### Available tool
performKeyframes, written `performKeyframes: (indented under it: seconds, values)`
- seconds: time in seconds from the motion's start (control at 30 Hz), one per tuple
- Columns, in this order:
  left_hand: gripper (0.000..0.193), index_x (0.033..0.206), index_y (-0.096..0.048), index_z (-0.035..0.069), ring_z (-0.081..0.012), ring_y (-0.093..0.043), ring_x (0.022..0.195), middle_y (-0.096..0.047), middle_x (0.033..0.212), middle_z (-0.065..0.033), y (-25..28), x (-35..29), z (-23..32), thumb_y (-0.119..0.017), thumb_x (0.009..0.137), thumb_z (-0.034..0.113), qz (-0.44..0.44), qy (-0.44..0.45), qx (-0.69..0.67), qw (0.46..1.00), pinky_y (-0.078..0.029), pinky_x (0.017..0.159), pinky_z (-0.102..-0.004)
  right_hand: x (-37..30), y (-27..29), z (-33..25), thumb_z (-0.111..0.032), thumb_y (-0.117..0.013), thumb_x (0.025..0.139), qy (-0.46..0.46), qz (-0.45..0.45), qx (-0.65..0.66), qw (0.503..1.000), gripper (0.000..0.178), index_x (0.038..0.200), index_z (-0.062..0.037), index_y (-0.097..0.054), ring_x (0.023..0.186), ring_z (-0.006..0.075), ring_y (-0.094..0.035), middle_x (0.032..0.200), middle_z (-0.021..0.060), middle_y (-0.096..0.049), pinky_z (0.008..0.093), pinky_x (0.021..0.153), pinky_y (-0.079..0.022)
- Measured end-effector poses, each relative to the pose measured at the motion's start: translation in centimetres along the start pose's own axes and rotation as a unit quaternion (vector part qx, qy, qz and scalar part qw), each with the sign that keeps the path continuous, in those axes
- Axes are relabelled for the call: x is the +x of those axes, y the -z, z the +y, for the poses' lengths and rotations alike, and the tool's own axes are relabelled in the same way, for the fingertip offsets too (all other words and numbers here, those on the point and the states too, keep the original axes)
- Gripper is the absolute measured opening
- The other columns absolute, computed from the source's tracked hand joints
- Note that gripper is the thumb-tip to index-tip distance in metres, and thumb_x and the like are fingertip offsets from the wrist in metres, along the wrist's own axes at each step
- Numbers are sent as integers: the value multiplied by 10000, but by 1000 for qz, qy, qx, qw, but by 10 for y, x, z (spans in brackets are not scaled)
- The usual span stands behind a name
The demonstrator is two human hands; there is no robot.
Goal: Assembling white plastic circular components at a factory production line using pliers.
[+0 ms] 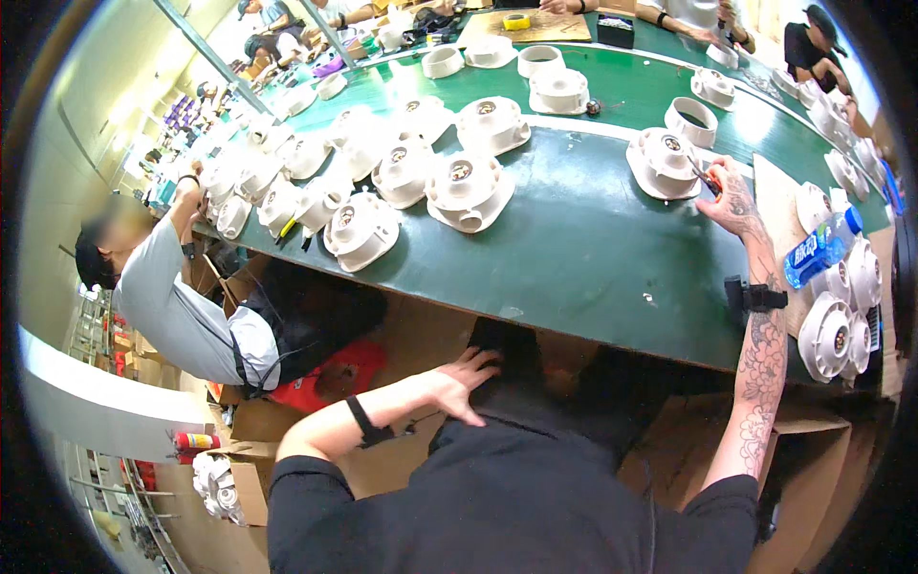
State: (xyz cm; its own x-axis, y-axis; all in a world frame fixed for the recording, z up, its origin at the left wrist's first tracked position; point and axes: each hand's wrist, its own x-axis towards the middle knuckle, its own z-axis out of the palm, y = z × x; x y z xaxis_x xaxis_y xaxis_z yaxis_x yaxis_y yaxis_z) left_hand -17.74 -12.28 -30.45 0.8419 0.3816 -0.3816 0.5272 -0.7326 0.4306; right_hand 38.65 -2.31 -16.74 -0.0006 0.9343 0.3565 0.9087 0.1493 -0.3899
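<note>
My right hand [734, 199] is closed around a small dark-and-orange hand tool [708, 179], whose exact kind is partly hidden by my fingers. The tool's end points at a white round plastic housing [660, 167], which stands on the green table with metal parts in its top. Right behind that housing sits an open white ring [690, 122]. My left hand [464, 385] lies at my lap below the table edge, its fingers spread and nothing in them.
Several white housings [469, 187] crowd the table's left side. At the right, a blue-capped bottle [820, 251] stands among more housings [828, 335]. A person in a grey shirt [182, 287] works at the left. Cardboard boxes [808, 478] are below the table.
</note>
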Motion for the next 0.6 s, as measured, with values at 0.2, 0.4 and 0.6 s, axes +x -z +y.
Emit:
performKeyframes:
  seconds: [0.2,0.4,0.6]
  values:
    - [1032,1407,-451,68,-436,-378,1343,-420,1442,-201,5,-10,-30,-853,565,508,3,-125,-51,991,-343,1133,-504,0,-5,4,-156,-740,664,7,23,4,1000,378,948,7,-551,966,307,-565,1100,146,-494,383,816,-477]
    - [931,1322,-540,41,-425,-431,1278,-476,1352,-217,-37,-18,-32,-807,603,569,161,-56,-73,983,-374,1090,-505,1,-2,-9,-161,-737,671,-9,6,-1,1000,370,948,9,-563,1004,321,-569,1138,153,-495,388,851,-473]
    - [1007,1404,-452,23,-426,-407,1319,-455,1377,-233,-42,-31,3,-807,611,531,178,16,-153,972,-349,1121,-493,-1,-2,-10,-154,-725,685,29,13,13,999,368,967,22,-566,1026,334,-567,1187,161,-481,401,885,-473]
